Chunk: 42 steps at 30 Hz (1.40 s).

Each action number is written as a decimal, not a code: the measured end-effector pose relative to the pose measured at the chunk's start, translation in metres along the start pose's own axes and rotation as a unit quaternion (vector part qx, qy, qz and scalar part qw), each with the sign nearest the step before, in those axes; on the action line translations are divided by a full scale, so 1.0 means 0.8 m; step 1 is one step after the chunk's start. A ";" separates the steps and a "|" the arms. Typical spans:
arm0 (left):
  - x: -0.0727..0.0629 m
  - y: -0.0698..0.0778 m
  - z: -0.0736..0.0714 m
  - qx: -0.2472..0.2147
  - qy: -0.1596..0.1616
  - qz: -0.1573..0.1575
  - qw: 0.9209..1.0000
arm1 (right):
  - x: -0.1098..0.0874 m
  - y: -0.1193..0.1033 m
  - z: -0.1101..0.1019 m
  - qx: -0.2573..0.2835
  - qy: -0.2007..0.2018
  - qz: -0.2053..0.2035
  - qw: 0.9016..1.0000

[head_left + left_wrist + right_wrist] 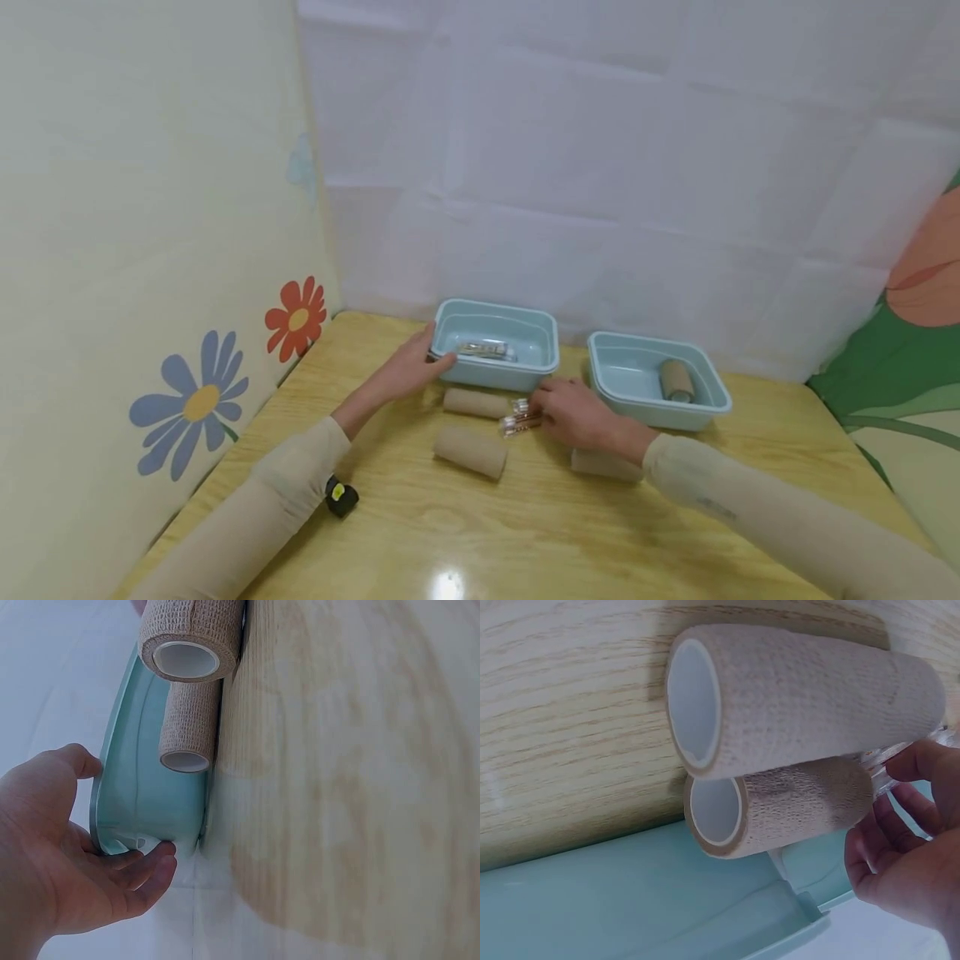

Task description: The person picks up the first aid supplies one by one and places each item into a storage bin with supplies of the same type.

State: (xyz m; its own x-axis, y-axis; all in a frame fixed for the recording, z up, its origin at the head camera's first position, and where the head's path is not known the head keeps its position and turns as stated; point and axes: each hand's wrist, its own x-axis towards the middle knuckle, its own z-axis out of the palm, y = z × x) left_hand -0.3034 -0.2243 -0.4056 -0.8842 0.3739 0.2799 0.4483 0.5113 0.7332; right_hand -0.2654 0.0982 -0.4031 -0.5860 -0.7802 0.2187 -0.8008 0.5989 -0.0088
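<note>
My left hand (408, 367) holds the left end of a light blue plastic bin (495, 379). In the left wrist view its thumb lies at the rim of the bin (135, 780), with the fingers curled below. Inside lie slim clear-wrapped packets (486, 350). My right hand (573, 412) pinches similar shiny clear-wrapped packets (517, 419) on the table in front of the bin. Tan bandage rolls lie around them: one against the bin (476, 402), one nearer (471, 452), and another partly hidden under the right forearm (606, 465).
A second light blue bin (660, 415) stands to the right, with a bandage roll (677, 381) in it. A small black object with a yellow mark (341, 497) is by the left sleeve. Behind the wooden table (465, 533) hangs a white sheet (570, 167).
</note>
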 end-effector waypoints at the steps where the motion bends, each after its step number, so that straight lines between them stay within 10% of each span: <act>1: 0.001 0.001 0.000 -0.002 0.000 0.004 1.000 | 0.000 0.000 -0.001 0.000 0.002 0.000 1.000; 42: 0.001 -0.004 0.004 0.001 0.014 -0.003 1.000 | 0.015 0.016 -0.068 -0.038 0.103 -0.011 0.994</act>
State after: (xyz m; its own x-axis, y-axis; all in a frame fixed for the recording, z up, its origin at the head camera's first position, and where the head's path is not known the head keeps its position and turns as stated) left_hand -0.3047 -0.2232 -0.4095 -0.8901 0.3492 0.2928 0.4433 0.5147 0.7339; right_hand -0.2759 0.1059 -0.3474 -0.5235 -0.7448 0.4138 -0.7974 0.5993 0.0699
